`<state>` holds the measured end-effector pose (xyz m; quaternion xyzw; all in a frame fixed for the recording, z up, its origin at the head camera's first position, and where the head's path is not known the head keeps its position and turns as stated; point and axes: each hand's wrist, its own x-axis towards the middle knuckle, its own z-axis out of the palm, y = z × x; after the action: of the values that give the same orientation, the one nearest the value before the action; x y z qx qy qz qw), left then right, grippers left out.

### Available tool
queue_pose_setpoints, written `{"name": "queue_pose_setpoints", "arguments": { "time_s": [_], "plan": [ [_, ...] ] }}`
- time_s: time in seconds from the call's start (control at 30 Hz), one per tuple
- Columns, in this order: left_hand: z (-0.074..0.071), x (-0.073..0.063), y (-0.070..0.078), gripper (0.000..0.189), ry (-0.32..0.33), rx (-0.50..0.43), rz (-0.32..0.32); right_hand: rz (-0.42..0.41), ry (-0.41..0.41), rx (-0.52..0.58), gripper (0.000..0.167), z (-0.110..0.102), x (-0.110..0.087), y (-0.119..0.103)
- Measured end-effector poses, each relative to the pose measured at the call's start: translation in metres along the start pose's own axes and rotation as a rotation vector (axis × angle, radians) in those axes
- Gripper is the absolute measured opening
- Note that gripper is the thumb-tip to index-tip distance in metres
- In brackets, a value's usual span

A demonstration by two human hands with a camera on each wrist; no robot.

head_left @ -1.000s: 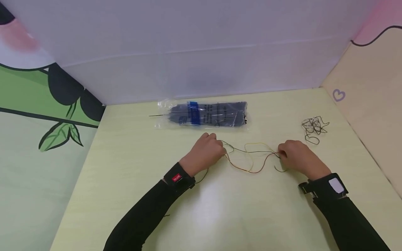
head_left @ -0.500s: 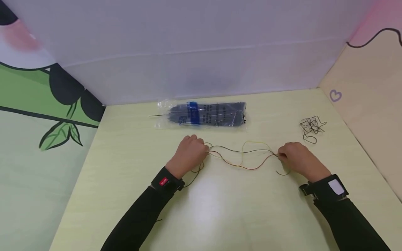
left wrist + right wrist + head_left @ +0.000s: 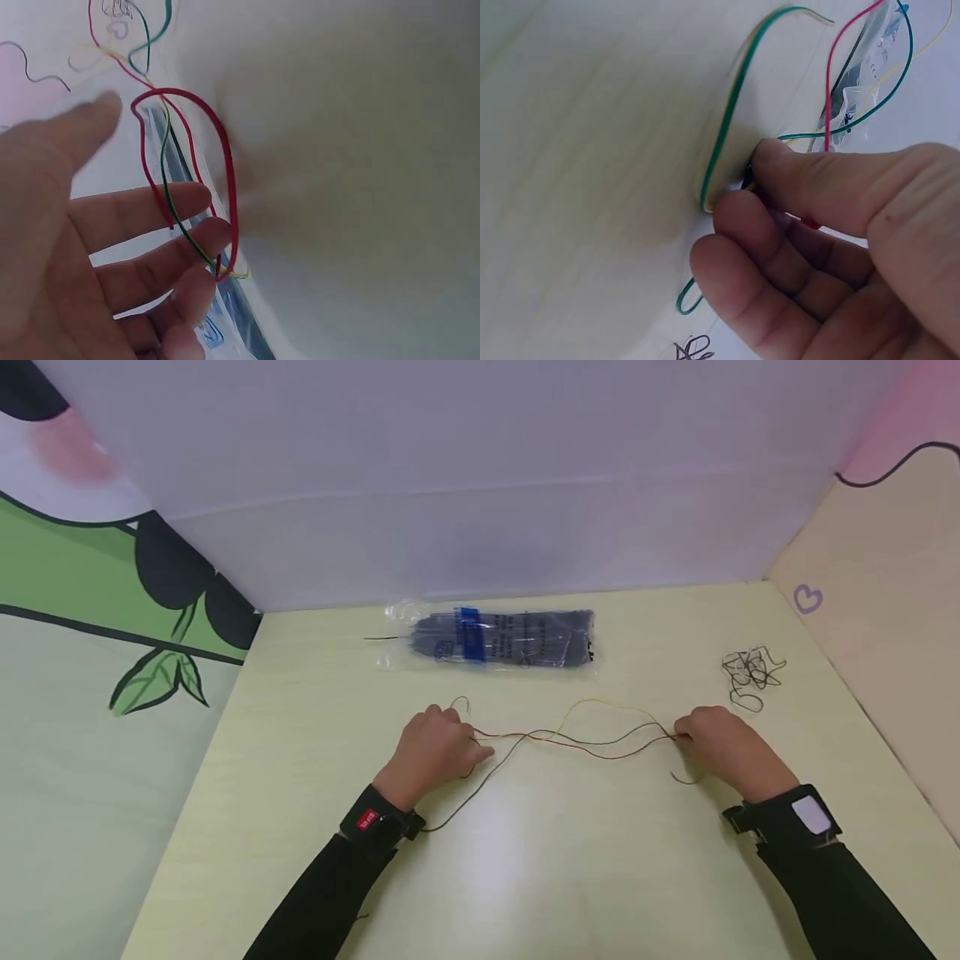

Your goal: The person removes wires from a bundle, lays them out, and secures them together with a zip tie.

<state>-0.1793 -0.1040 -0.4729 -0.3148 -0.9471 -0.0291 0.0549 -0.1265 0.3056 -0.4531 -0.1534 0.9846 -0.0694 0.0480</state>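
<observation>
Thin red, yellow and green wires run between the two hands above the table. At the right, my right hand point(image 3: 726, 753) pinches the gathered wires between thumb and fingers; a green wire point(image 3: 730, 112) arcs out past the fingertips to a free end. My left hand point(image 3: 135, 232) is at the other end, its thumb held apart and its fingers loosely bent. A red wire point(image 3: 229, 165) loops beside those fingers, and green and yellow wire crosses them. From under the left wrist, a dark wire point(image 3: 489, 775) curves up to the crossing between the hands.
A clear plastic bag point(image 3: 525, 639) of what look like dark cable ties lies at the back of the table point(image 3: 525, 877). A tangle of dark wire point(image 3: 750, 672) sits at the back right. Walls close off the back and right sides.
My left hand has moved left along the wires and its thumb has come away from them. The wires now span a wider gap. My right hand has kept its pinch with little movement.
</observation>
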Motion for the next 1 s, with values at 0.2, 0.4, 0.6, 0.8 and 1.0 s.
{"name": "queue_pose_setpoints", "arguments": {
  "time_s": [0.2, 0.4, 0.6, 0.8, 1.0],
  "plan": [
    [0.001, -0.013, 0.019, 0.044, 0.016, 0.071, 0.045, 0.019, -0.033, 0.043, 0.027, 0.001, -0.006, 0.000],
    [-0.007, -0.011, 0.017, 0.032, 0.010, 0.045, 0.051, 0.048, -0.056, 0.099, 0.025, -0.002, -0.003, -0.001],
    [-0.015, -0.008, 0.020, 0.033, -0.023, -0.014, 0.039, 0.018, -0.018, 0.122, 0.034, -0.004, 0.000, -0.005],
    [-0.018, -0.006, 0.023, 0.039, -0.068, -0.045, 0.044, -0.004, 0.036, 0.120, 0.033, -0.001, 0.002, -0.011],
    [-0.019, -0.003, 0.025, 0.048, -0.085, -0.088, 0.069, -0.021, 0.150, 0.178, 0.016, -0.007, 0.001, -0.010]
  ]
}}
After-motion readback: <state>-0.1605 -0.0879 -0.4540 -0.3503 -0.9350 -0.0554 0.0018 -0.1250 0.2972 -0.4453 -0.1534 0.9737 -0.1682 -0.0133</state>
